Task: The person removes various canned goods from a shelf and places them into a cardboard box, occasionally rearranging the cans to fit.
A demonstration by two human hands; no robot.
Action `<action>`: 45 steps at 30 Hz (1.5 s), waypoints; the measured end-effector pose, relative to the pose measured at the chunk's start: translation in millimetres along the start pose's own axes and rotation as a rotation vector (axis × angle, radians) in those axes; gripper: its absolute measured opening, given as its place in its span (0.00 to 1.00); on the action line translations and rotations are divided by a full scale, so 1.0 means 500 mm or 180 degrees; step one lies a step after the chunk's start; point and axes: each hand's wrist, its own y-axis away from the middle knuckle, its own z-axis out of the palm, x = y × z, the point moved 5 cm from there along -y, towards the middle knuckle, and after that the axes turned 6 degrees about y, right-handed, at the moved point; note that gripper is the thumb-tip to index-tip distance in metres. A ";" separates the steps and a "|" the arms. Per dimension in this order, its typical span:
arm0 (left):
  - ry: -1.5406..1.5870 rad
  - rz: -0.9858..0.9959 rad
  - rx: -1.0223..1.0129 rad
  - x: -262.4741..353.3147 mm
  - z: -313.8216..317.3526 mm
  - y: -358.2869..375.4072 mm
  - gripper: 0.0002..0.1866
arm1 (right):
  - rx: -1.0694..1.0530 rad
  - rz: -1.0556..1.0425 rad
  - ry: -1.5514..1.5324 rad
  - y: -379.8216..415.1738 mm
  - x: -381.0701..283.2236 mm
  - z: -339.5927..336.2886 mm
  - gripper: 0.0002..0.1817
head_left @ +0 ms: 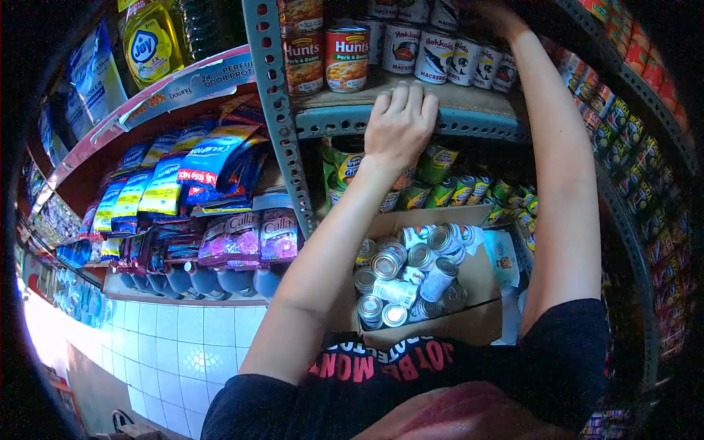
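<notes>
My left hand (400, 121) is on the front edge of the blue-grey metal shelf (469, 123), fingers bent over it. Just behind its fingertips stand Hokkaido mackerel cans (434, 57), with a Hunt's pork and beans can (347, 60) to the left. My right hand (502, 20) reaches up to the top right by the upper mackerel cans; it is dark and blurred, so its fingers and anything in them cannot be made out. Below my arms, an open cardboard box (477, 308) holds several loose cans (422, 257), some upright and some tilted.
Green and yellow cans (440, 192) fill the shelf under my left hand. More canned goods (623, 147) line the curved racks at right. Detergent packs (220, 161), Calla packs (231, 238) and a Joy bottle (150, 44) are on the left shelves, above white floor tiles (183, 330).
</notes>
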 end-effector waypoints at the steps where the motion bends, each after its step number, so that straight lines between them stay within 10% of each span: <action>1: 0.0025 -0.0007 -0.0037 0.000 0.000 0.000 0.09 | 0.0239 -0.0151 -0.0370 -0.001 0.007 0.000 0.29; 3: 0.0039 0.0005 -0.0082 0.000 0.000 0.000 0.09 | 0.0482 -0.0305 -0.0762 -0.018 0.029 0.002 0.27; 5: 0.0060 -0.0001 -0.0111 0.000 0.000 0.000 0.09 | 0.1470 -0.1903 0.1659 -0.048 0.011 -0.023 0.25; 11: 0.0134 -0.0051 -0.0316 0.001 -0.002 0.001 0.11 | 0.1148 -0.2244 0.1346 0.360 -0.056 0.094 0.13; 13: 0.0199 0.0162 0.0345 0.000 -0.001 -0.008 0.05 | 0.0277 -0.1919 0.1340 0.501 -0.042 0.215 0.09; 16: 0.0730 0.0056 -0.0287 -0.001 -0.020 -0.002 0.19 | -0.0935 -0.1567 0.2611 0.659 0.070 0.386 0.19; 20: 0.1759 -0.0045 -0.1076 0.018 -0.105 0.012 0.41 | -0.0863 -0.1035 0.2099 0.770 0.247 0.457 0.32; 28: 0.1473 -0.0194 -0.3326 0.207 -0.172 0.384 0.36 | 0.0134 -0.0656 0.1470 0.853 0.299 0.490 0.31; 36: 0.2503 -0.2411 -0.2219 0.167 -0.214 0.469 0.27 | 0.0866 0.0015 0.1257 0.935 0.265 0.544 0.32; 45: 0.3077 -0.2015 -0.2218 0.114 -0.253 0.379 0.24 | 0.1169 -0.0070 0.0330 0.925 0.317 0.577 0.31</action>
